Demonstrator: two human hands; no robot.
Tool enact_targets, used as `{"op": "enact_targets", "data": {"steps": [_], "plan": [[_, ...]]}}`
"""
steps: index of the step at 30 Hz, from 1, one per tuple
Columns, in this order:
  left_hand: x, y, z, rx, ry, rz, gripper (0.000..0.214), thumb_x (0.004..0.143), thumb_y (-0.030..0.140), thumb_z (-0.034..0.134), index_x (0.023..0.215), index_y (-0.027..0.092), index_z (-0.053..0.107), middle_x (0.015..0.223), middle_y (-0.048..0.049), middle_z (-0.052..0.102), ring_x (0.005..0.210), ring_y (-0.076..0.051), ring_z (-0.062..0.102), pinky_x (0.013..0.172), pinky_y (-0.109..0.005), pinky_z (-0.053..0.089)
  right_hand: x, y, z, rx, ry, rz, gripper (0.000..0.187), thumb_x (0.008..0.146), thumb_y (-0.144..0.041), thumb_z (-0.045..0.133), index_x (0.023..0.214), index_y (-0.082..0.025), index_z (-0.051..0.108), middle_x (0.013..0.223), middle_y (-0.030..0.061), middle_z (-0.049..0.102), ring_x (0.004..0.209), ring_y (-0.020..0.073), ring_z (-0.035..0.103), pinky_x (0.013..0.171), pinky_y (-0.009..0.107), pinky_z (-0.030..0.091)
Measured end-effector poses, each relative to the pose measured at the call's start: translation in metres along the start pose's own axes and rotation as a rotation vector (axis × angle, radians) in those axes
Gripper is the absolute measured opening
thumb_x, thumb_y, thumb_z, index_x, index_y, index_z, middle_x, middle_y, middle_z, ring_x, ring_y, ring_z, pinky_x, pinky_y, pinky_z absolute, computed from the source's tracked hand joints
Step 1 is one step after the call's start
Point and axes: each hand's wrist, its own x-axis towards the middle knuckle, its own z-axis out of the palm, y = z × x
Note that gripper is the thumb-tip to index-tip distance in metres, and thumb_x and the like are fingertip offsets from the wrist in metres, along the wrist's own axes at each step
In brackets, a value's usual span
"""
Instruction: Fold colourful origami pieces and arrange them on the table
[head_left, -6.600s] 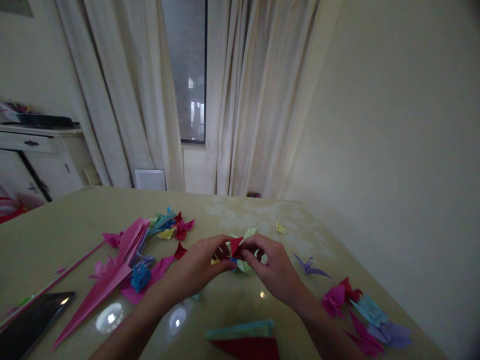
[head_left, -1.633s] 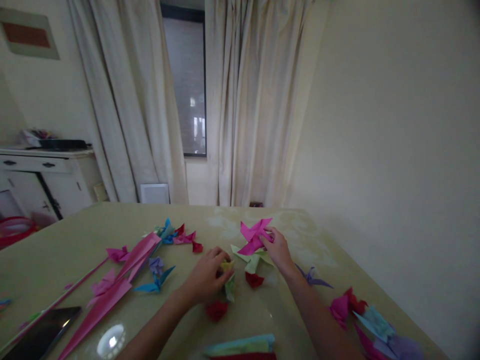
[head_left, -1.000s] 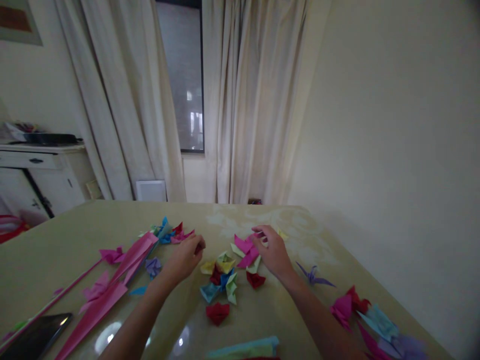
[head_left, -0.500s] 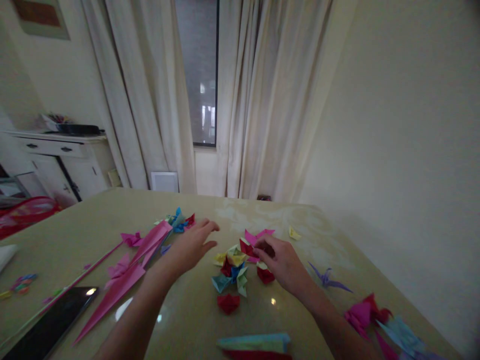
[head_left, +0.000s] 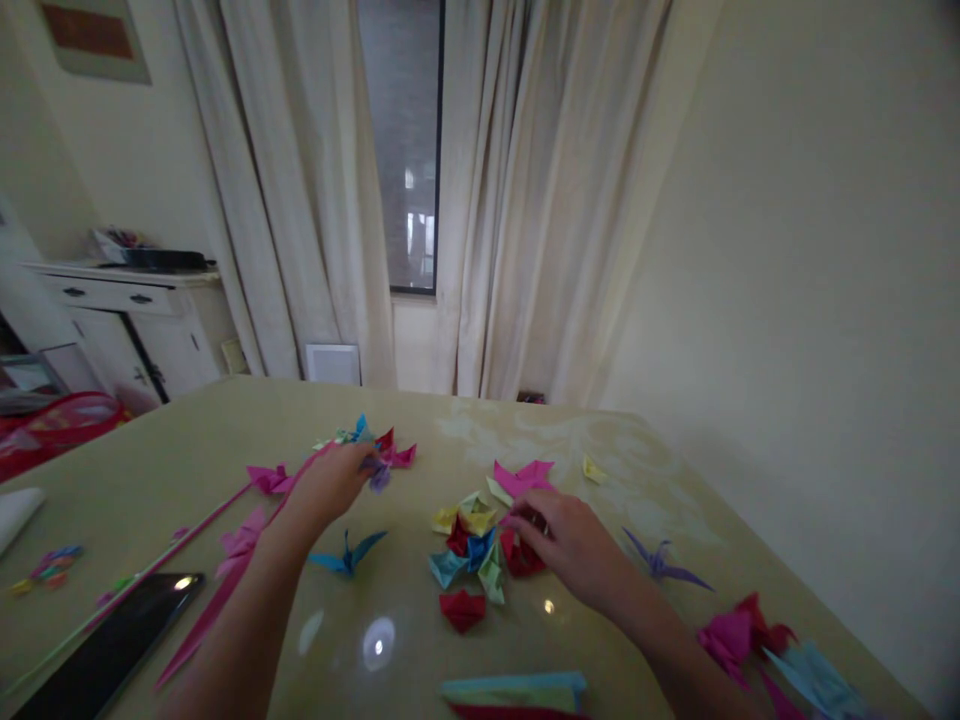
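Note:
My left hand [head_left: 330, 482] reaches to the left of the table's middle, its fingers closed on a small purple folded paper piece [head_left: 377, 474]. My right hand [head_left: 566, 540] rests near a cluster of small folded paper pieces [head_left: 469, 545], fingertips pinching a red folded piece [head_left: 519, 553]. A pink pinwheel shape [head_left: 523, 476] lies just beyond that hand. A blue paper crane [head_left: 346, 553] sits on the table below my left wrist. A separate red folded piece [head_left: 462, 608] lies nearer to me.
A long pink folded paper [head_left: 225, 590] and a dark phone [head_left: 105, 655] lie at the left. A purple crane [head_left: 664, 567] and pink, red and blue origami [head_left: 750, 635] sit at the right. Stacked coloured paper [head_left: 517, 692] lies at the near edge. A white cabinet [head_left: 135, 320] stands behind.
My left hand has moved left and closed on a purple piece. My right hand slid toward me onto a red piece. The blue crane now shows under my left arm.

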Motion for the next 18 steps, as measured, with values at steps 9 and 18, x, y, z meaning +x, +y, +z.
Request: {"op": "enact_targets", "data": {"steps": [9,18], "plan": [[-0.041,0.116,-0.001,-0.722,-0.125,0.457,0.012,0.09,0.023,0.064,0.097,0.021,0.074,0.09,-0.0029,0.08,0.083,-0.02,0.074,0.07,-0.026,0.055,-0.011,-0.023,-0.005,0.456,0.174,-0.107,0.02,0.098,-0.034,0.072,0.112,-0.02,0.077,0.096,0.0045,0.079,0.084,0.0188,0.072,0.076,0.029,0.054],[-0.044,0.122,-0.001,-0.816,-0.145,0.459,0.01,0.092,0.025,0.066,0.101,0.021,0.069,0.088,-0.0016,0.079,0.083,-0.018,0.074,0.071,-0.026,0.055,-0.014,-0.031,-0.011,0.508,0.097,-0.143,0.02,0.096,-0.033,0.076,0.112,-0.02,0.077,0.097,0.0035,0.079,0.086,0.018,0.074,0.072,0.025,0.054]]}}
